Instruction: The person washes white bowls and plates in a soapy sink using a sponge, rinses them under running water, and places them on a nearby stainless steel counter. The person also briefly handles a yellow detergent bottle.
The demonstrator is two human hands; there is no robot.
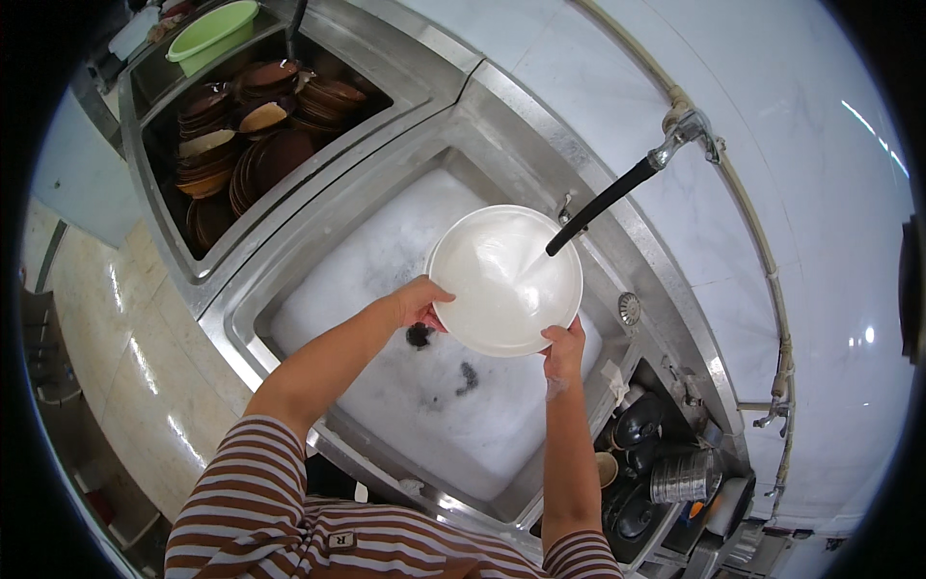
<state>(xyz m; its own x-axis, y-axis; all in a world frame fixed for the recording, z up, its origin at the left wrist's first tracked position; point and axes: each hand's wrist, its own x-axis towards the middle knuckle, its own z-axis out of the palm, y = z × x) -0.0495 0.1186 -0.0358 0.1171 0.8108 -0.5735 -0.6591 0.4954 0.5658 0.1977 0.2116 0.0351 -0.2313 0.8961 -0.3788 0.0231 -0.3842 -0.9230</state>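
My left hand (423, 302) grips the left rim of a round white bowl or basin (499, 289), thumb over the edge. At the lower right of the same rim, my right hand (564, 346) holds on too, thumb on top. A black hose (600, 206) on a wall tap (684, 137) ends over the bowl, and water runs from it into the bowl. Below lies a steel sink (253, 304) filled with white foam (405, 383), with dark gaps in the foam. Whether more than one bowl is stacked in my hands cannot be told.
Stacked brown dishes (271, 155) and a green tub (213, 36) stand in the left sink. At lower right are black pots or lids (636, 420) and a stack of metal pans (682, 476). A sink strainer (629, 308) sits on the ledge; a pipe (759, 239) runs along the tiled wall.
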